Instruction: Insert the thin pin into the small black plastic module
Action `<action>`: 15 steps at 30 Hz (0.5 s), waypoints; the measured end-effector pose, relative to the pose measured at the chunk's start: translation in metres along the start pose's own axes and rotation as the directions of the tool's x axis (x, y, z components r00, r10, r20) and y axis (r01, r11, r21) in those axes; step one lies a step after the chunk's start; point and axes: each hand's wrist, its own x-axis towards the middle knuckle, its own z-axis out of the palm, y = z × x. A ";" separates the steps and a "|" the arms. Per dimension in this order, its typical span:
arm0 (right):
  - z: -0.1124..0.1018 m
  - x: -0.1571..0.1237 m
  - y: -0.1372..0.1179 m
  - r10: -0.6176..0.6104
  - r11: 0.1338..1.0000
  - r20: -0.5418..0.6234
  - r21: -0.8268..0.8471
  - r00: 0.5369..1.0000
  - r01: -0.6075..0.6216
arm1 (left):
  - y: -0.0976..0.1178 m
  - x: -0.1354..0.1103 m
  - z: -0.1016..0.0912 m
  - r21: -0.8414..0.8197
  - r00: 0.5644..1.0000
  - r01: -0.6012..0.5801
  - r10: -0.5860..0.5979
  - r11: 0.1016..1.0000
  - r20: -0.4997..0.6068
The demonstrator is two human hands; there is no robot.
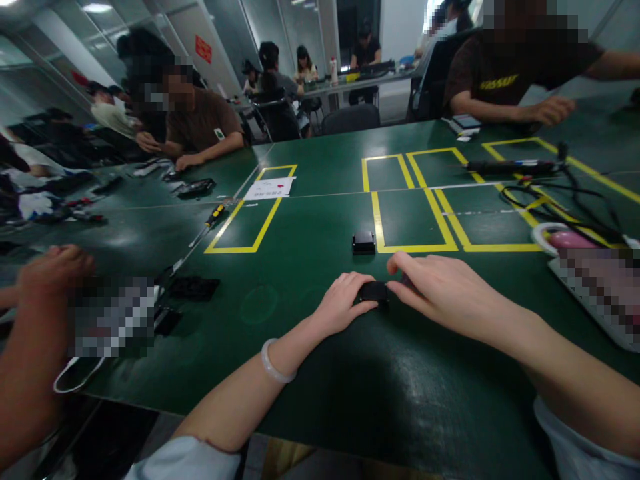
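A small black box-shaped part lies low over the green table, its kind not clear from here. My left hand, with a pale bracelet at the wrist, grips its left side between thumb and fingers. My right hand is at the part's right edge. Its thumb and bent index finger are apart, the thumb tip close to or touching the part, and the other fingers are mostly hidden. Just beyond stands a second black part, with a flat upright face and a wider base, apart from both hands.
Yellow tape outlines mark the green table. Left are a yellow-black screwdriver, a paper sheet and a co-worker's arm. Right are a black rod-like tool, cables and a blurred-out phone-like slab. People sit opposite.
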 end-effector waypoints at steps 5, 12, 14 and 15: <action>0.002 0.000 0.001 -0.016 1.000 0.025 -0.021 1.000 0.017 | 0.000 0.000 0.000 0.000 1.000 0.004 -0.004 1.000 -0.001; -0.001 0.000 -0.001 -0.003 1.000 0.009 0.007 1.000 0.003 | 0.001 0.000 -0.001 0.001 1.000 -0.003 0.003 1.000 0.003; -0.001 0.001 -0.001 0.011 0.999 0.040 -0.032 0.999 -0.009 | 0.000 0.000 -0.001 0.002 1.000 -0.003 0.002 1.000 0.002; 0.000 0.001 0.000 0.012 0.999 0.052 -0.049 0.999 -0.009 | 0.000 0.000 -0.001 0.002 1.000 -0.002 0.002 1.000 0.002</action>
